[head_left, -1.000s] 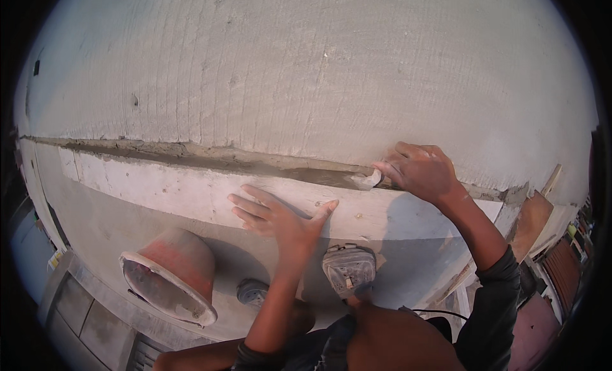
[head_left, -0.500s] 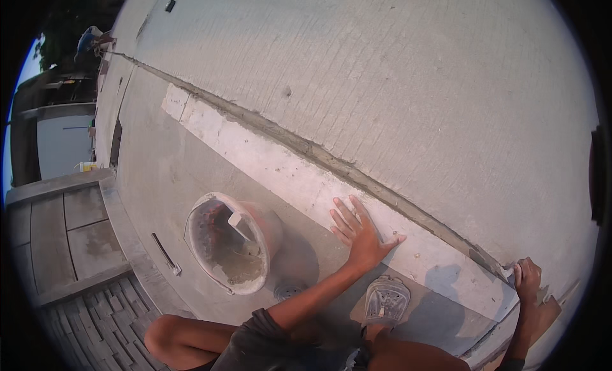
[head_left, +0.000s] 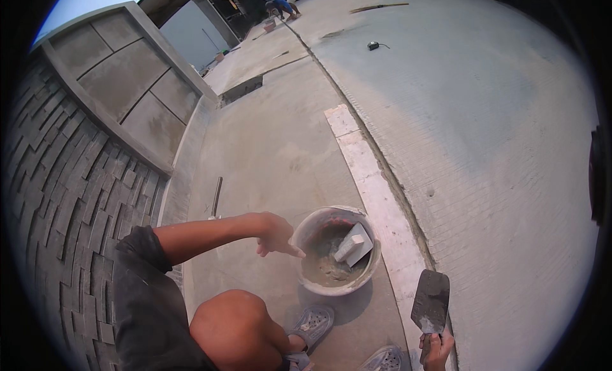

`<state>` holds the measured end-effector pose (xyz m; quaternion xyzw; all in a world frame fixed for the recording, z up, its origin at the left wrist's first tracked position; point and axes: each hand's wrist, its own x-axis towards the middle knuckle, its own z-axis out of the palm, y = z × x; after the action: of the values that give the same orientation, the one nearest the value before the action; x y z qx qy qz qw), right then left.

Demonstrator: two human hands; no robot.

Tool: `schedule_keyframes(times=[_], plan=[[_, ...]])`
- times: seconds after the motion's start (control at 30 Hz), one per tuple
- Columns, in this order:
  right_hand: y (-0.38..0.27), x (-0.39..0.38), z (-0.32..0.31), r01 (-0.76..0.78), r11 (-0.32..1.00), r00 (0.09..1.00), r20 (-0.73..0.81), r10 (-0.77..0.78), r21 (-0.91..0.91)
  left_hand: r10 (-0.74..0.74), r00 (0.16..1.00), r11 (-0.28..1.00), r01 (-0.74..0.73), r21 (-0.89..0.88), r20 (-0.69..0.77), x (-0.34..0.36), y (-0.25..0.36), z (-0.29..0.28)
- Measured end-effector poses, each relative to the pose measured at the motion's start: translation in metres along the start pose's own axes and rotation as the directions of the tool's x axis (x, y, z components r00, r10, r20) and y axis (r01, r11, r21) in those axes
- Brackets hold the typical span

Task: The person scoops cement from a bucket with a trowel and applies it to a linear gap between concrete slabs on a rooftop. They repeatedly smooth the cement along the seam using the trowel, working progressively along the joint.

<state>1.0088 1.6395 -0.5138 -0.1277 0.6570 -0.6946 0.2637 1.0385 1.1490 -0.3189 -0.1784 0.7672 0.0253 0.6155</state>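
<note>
The right hand [head_left: 437,353], nearest me and to the near right of the bucket, was wrapped around the handle of a trowel [head_left: 430,302]. Its mortar-coated blade pointed away from the person, crossing the view of both board and joint; whether it touched either I could not tell. One clog [head_left: 312,324] stood just nearer than the bucket, the other [head_left: 385,359] to its near right. The left hand [head_left: 275,236] was at the left of the bucket [head_left: 317,230], fingers loose and forefinger extended to the rim; contact was unclear. Inside the bucket, a pale float [head_left: 352,244] lay tilted beside wet grey mix [head_left: 326,269].

Immediately right of the bucket ran a long whitish board [head_left: 373,183], its right edge following a dark joint [head_left: 413,225] that continued far beyond. Right of the bucket, past this joint, a broad ribbed slab [head_left: 510,224] gave wide room for movement. To the left, a narrower floor strip [head_left: 261,160], with a bar-like tool [head_left: 217,195] lying on it, ended at a stacked-stone wall [head_left: 83,205]. Well beyond the bucket, a sharp-edged recess [head_left: 243,89] broke the floor on the left; a small dark device [head_left: 373,45] lay on the right, any lettering too small to read. Farthest beyond, a co-worker [head_left: 285,2] bent low near the joint.
</note>
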Motion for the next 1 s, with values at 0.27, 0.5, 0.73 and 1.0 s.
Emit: schedule_keyframes(times=[0.27, 0.5, 0.73, 1.0], plan=[[-0.068, 0.026, 0.072, -0.104, 0.987, 0.979, 0.162, 0.123, -0.118, -0.024, 0.762, 0.089, -0.644, -0.76, -0.648, 0.167, -0.096, 0.133], [-0.108, 0.042, 0.126, -0.048, 0.74, 0.935, 0.231, 0.27, -0.671, 0.018, 0.621, -0.549, -0.648, -0.527, -0.783, 0.182, -0.011, 0.149], [-0.112, 0.066, 0.151, 0.095, 0.439, 0.869, 0.289, 0.401, -0.893, 0.061, 0.533, -0.077, -0.84, -0.537, -0.844, 0.15, -0.007, 0.181], [-0.045, 0.067, 0.168, 0.261, 0.305, 0.886, 0.353, 0.301, -0.916, 0.092, 0.422, -0.208, -0.878, -0.432, -0.902, 0.146, 0.055, 0.17]])
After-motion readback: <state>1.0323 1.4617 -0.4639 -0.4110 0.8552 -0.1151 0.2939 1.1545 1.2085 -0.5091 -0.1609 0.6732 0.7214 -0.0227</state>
